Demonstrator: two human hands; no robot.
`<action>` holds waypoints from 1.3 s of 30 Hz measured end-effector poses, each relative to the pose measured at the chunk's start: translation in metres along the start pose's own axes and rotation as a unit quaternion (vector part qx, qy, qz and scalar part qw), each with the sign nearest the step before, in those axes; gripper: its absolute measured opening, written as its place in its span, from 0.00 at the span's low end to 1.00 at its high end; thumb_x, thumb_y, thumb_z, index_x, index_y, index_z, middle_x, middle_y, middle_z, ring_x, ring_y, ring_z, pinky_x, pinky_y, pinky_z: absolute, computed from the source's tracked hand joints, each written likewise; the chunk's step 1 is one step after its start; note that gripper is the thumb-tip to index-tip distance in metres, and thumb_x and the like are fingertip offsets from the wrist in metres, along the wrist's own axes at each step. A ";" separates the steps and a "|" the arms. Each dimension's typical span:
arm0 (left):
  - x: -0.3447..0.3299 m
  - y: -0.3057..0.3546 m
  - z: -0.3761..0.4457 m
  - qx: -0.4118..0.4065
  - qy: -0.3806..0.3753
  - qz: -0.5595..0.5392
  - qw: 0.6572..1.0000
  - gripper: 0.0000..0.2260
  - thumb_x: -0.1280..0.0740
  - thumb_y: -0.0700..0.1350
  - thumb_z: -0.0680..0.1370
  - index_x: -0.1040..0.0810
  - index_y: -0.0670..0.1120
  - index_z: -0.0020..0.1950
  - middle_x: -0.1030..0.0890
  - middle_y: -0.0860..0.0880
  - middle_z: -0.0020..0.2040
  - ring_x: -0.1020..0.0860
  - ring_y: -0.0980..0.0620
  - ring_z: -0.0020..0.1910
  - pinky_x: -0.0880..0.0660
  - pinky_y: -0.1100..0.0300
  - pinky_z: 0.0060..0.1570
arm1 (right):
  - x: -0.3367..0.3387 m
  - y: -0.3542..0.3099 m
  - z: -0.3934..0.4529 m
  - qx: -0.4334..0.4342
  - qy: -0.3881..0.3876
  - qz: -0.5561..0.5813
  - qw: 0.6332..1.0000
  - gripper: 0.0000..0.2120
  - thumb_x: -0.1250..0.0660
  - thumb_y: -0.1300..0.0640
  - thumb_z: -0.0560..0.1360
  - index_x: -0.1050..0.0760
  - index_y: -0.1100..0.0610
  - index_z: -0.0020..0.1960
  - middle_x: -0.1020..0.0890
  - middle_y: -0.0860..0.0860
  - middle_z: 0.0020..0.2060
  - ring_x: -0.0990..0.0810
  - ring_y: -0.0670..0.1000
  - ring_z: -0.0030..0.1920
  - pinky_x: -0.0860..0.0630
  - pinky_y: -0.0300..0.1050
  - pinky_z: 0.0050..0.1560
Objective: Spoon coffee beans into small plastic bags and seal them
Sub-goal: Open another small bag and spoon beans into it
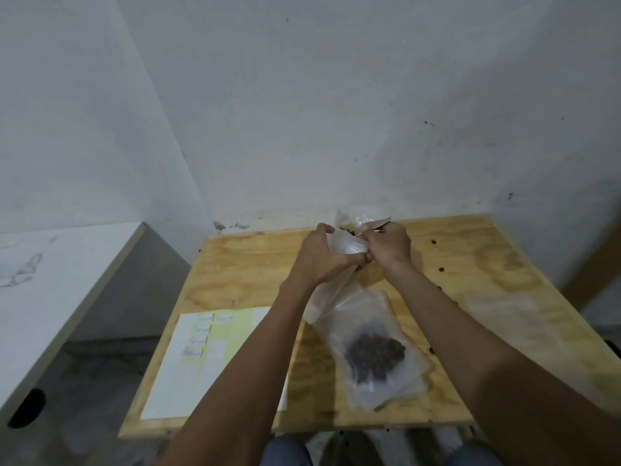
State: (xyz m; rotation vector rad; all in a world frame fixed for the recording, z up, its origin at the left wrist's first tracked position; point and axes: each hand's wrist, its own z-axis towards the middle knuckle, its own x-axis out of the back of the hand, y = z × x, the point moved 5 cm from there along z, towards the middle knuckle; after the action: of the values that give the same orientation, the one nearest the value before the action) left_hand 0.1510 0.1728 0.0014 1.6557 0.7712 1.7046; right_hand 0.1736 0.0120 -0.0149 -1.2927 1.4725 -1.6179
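My left hand [321, 255] grips a clear plastic bag [342, 245] near its mouth, above the far middle of the plywood table [255, 274]. The bag's lower part hangs down towards the table below that hand. Close beside it, my right hand [389, 245] holds a spoon [378, 225] whose bowl pokes out at the bag's opening. A few dark beans show at the bag's mouth. Nearer to me lies a flat clear bag with coffee beans [374, 356] inside, on top of other clear bags.
A yellow and white label sheet [201, 361] lies at the table's front left. More clear bags [504, 311] lie at the right. Loose beans [441, 269] dot the table's right side. A white counter [50, 280] stands to the left; the wall is directly behind.
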 end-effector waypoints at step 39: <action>-0.003 0.000 0.029 0.027 0.059 -0.166 0.984 0.41 0.21 0.66 0.57 0.20 0.46 0.64 0.18 0.50 0.60 0.20 0.52 0.58 0.20 0.50 0.59 | 0.032 0.028 0.000 -0.024 -0.026 0.113 0.993 0.03 0.29 0.65 0.75 0.16 0.62 0.46 0.13 0.56 0.36 0.15 0.55 0.33 0.18 0.47 0.38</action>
State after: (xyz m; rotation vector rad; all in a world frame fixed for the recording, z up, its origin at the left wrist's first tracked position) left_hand 0.1802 0.1700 0.0006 1.3769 1.0923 1.5650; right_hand 0.1574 -0.0233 -0.0334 -1.1398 1.5719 -1.4001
